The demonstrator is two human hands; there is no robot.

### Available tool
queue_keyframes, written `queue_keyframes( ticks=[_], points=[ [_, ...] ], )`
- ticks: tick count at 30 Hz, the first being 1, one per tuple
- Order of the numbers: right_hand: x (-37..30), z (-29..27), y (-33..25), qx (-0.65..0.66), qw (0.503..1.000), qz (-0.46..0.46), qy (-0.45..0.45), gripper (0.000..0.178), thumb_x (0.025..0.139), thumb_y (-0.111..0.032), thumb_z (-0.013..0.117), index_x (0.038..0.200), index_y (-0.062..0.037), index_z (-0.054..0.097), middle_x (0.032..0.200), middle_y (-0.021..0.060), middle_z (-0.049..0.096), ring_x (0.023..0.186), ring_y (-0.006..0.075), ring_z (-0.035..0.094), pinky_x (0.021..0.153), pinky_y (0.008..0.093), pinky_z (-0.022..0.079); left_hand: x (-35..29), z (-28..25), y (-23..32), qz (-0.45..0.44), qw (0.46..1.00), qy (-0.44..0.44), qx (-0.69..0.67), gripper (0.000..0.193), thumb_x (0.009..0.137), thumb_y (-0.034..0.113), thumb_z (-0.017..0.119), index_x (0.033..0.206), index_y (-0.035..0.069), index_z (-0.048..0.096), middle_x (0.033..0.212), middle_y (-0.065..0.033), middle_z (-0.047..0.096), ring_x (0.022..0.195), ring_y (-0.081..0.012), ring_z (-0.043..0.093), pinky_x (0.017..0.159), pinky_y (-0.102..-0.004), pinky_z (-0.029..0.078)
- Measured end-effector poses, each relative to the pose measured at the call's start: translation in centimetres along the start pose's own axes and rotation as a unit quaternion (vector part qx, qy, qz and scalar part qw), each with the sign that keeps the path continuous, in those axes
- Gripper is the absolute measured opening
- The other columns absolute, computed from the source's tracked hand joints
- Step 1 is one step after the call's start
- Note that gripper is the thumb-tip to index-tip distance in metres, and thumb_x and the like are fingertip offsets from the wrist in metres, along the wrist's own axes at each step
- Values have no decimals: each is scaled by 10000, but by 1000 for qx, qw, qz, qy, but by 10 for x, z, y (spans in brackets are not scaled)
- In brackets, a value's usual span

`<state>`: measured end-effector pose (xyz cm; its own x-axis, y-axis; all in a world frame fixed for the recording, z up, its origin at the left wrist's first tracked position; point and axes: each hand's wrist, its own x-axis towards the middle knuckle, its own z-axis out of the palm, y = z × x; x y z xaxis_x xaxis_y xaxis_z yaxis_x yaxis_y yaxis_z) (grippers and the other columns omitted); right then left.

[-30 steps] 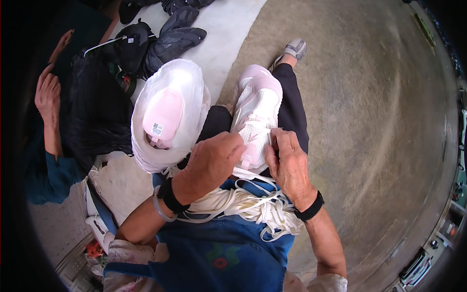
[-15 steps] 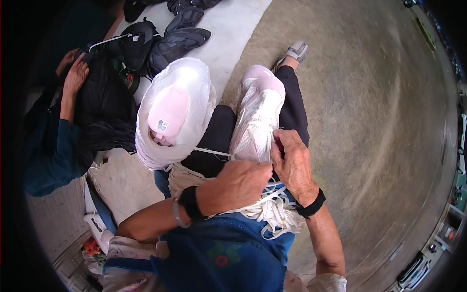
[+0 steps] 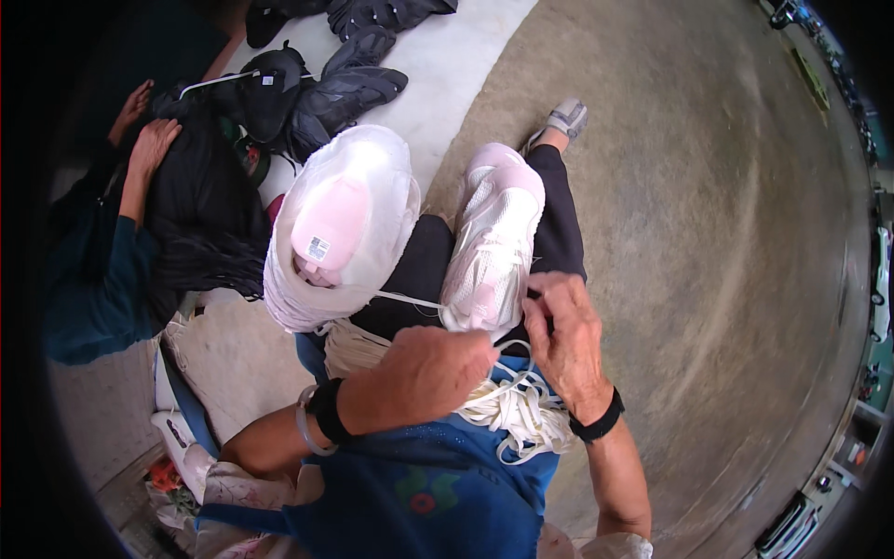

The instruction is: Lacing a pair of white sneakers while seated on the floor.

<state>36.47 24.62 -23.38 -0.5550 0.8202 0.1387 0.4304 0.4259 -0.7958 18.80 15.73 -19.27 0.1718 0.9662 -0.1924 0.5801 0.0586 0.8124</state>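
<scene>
A white and pale pink sneaker [image 3: 494, 238] lies along my thighs, toe pointing away. Just below its heel end, my left hand [image 3: 419, 373] is closed in a fist, with a white shoelace [image 3: 512, 344] looping beside its fingertips. My right hand [image 3: 568, 335] is beside the shoe's right edge, fingers bent, thumb and forefinger slightly apart with nothing visible between them. A bundle of cream laces [image 3: 517, 410] rests on my lap beneath both hands. Left of the shoe is a hollow white-pink object [image 3: 396, 228], its kind unclear, containing a pink labelled pad [image 3: 333, 224].
At the left, another person's hands [image 3: 154, 144] are above a dark bundle of laces [image 3: 205, 242]. Black shoes [image 3: 349, 98] lie on a white sheet [image 3: 456, 79] beyond. Concrete floor [image 3: 689, 233] spreads to the right. More cream laces [image 3: 358, 349] hang near my left knee.
My left hand has moved left and nearer to me. My right hand has come off the shoe's side and drawn slightly back. A lace loop now shows between the hands.
</scene>
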Motion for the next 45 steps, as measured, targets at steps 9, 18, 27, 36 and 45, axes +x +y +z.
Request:
queue_keyframes(
  ticks=[9,18,27,36,45],
  points=[
    [-14,12,-21,304,906,294,-32,356,985,-190,523,1237,56,469,864,83,651,665,112,624,604,240,523,-12,26,24,79,995,-68,2,227,908,178,576,750,40,489,596,-144,531,541,-326,588,495,-418,439],
    [-12,24,-32,452,801,363,-152,236,989,-168,508,1133,3,585,750,6,571,580,52,513,530,206,437,-15,33,12,125,977,-121,125,132,881,147,577,801,42,570,596,-127,543,556,-285,591,475,-375,447],
    [-23,18,-32,481,804,331,-117,227,1014,-187,456,1048,-16,602,662,-36,421,601,59,384,550,215,361,-18,2,-43,-8,976,-43,-212,139,914,100,510,861,0,592,814,-102,628,746,-200,618,687,-326,477],
    [-25,27,-56,435,853,253,-141,195,1020,-163,454,1029,-23,589,664,-25,476,591,61,428,549,211,369,32,10,-30,-271,674,-74,-683,370,996,260,496,1218,-28,564,1066,-132,624,985,-170,619,838,-283,502],
    [-32,3,-49,350,887,262,-146,276,1018,-265,475,1043,-33,623,661,-26,484,580,51,429,543,203,383,22,21,-38,-223,861,-43,-455,258,990,156,495,1174,-20,540,899,8,559,796,-41,494,705,-209,437]
  ],
)
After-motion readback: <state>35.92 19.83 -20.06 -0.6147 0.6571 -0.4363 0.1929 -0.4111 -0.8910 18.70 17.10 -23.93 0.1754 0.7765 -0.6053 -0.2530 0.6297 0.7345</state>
